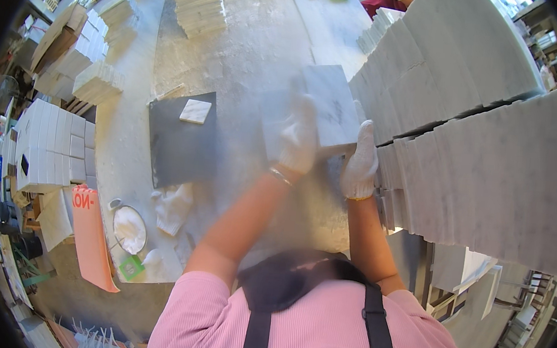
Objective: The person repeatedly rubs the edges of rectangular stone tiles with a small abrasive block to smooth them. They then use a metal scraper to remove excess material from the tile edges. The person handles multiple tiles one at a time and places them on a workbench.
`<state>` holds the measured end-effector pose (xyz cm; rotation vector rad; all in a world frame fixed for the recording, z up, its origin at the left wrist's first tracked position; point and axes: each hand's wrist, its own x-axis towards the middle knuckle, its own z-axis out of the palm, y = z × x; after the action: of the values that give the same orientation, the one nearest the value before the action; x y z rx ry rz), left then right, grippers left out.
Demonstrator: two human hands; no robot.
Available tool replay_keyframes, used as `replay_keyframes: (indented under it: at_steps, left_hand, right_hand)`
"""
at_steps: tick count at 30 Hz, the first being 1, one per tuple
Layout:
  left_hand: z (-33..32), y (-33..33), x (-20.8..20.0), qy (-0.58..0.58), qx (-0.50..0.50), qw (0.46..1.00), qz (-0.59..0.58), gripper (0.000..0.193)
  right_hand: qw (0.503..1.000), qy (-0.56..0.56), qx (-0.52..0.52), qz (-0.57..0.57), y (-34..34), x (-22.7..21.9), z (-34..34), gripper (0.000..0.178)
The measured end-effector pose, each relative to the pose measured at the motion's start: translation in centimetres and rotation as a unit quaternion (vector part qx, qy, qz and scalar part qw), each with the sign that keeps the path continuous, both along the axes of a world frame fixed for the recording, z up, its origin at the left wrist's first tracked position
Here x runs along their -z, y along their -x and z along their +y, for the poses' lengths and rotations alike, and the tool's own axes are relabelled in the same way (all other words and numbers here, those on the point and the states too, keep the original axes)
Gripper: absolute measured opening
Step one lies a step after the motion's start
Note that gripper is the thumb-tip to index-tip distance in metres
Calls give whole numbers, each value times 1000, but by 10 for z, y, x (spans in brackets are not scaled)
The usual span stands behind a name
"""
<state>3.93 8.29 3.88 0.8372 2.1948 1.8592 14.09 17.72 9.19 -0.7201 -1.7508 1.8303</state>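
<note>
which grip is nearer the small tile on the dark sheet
Left. The left grip, blurred, is to the right of the small tile, off the dark sheet. The right grip is farther right.

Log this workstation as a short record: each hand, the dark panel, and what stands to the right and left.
Left hand: gloved, motion-blurred, near the left side of a pale slab; contact unclear
Right hand: gloved, at the slab's right edge; grip unclear
Dark panel: on the table, small white tile on top
Right: large pale stacks
Left: orange board
</note>
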Motion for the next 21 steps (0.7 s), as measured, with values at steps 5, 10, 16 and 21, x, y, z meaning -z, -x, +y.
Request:
replay_keyframes:
  at_steps: [5, 10, 16, 21]
  left_hand:
    - [4, -12, -8, -73, -30, 997, 3, 61]
    - [6, -11, -20, -123, -18, 990, -69, 67]
    - [3, 4, -19, -116, -37, 977, -176, 61]
    - [2, 11, -43, -105, -48, 962, -247, 69]
  right_hand:
    - [890, 423, -10, 168, -5, -36, -8, 62]
    - [990, 43, -54, 122, 5, -23, -19, 60]
    - [996, -51, -63, 38, -1, -18, -7, 52]
    - [989, 101, -19, 103, 8, -20, -9, 60]
